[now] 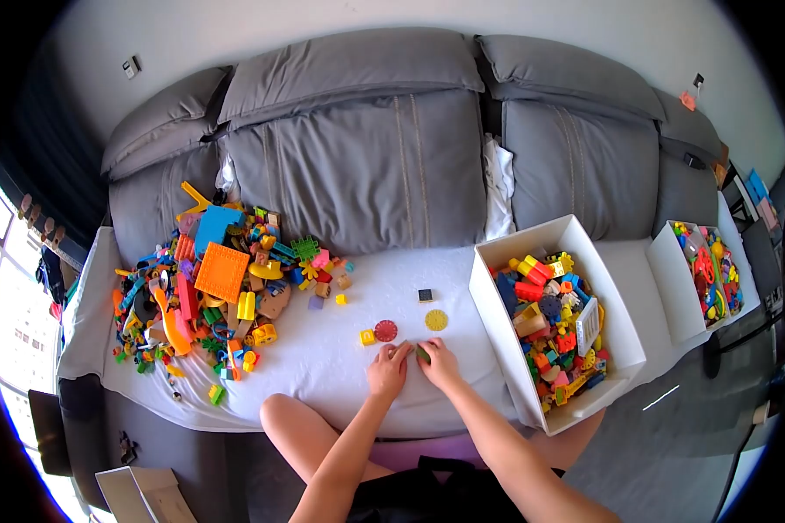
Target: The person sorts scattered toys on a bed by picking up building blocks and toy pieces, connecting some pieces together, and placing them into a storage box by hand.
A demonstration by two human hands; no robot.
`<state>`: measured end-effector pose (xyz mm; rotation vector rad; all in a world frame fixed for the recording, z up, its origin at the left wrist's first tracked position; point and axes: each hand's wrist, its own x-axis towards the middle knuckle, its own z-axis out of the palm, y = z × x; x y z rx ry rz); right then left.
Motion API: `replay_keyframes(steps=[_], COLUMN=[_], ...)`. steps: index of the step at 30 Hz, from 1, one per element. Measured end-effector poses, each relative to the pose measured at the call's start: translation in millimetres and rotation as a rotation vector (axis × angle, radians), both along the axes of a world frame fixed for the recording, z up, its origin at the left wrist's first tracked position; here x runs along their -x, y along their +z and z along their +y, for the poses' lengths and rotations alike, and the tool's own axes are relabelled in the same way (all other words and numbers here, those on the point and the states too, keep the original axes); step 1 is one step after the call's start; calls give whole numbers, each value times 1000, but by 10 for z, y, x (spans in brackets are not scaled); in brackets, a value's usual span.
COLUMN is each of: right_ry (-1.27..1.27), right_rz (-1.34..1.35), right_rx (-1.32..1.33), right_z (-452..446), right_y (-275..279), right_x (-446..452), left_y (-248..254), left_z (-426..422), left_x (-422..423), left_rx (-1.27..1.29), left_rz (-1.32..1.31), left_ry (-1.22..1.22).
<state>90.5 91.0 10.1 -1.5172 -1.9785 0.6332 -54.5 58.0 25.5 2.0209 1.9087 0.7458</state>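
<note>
Two hands meet low over the white sheet (410, 268) on the grey sofa (349, 174); clock hours run from them, twelve toward the backrest. The right hand (438, 359) pinches one dark green piece (423, 355) at its fingertips, just beside the left hand. The left hand (390, 368) has its fingers drawn narrow; I cannot tell whether it holds anything.

Two round discs lie flat and apart: one red disc (385, 330) between ten and eleven o'clock, one yellow disc (436, 320) near one. One dark square block (425, 295) sits between twelve and one, beyond both discs. Two yellow blocks are near ten: a yellow cube (366, 337) just beside the red disc, and a smaller yellow block (341, 300) farther out.

One large toy pile (257, 235) spreads between nine and ten, its many pieces too jumbled to count; one orange plate (223, 272) and one blue plate (214, 225) top it. Two white boxes of mixed toys stand between two and three: a larger box (604, 301) nearer, a smaller box (674, 283) beyond.
</note>
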Motion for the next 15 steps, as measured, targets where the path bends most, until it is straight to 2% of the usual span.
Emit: replay_keyframes(steps=[5,6,7,9,10,13,15], right_ry=[-140,-134,-268,-338,-337,-350,-502], right_rz=[249,330,702,890,934,1091,1156], right_rx=[-15,13,498,531,491,139,-33], right_z=[-522,-546,-581,-617,-629,-659,-702], right_y=[-8,-34,-64,493,685,1198,1466], right_x=[-210,-231,-253,-285,-318,-467,-620], left_y=[-8,-34,-69,-111,-134,394,707], left_z=[-340,-349,-295,-188,-75,169,240], left_x=[-212,-280,-344,-496,-592,-1059,-1395], left_rx=[-168,-53,24,200,282,283,96], left_rz=[-128,-156,-358,-760,-1001,-1267,-1259], left_ry=[127,224,292,423,429,298,65])
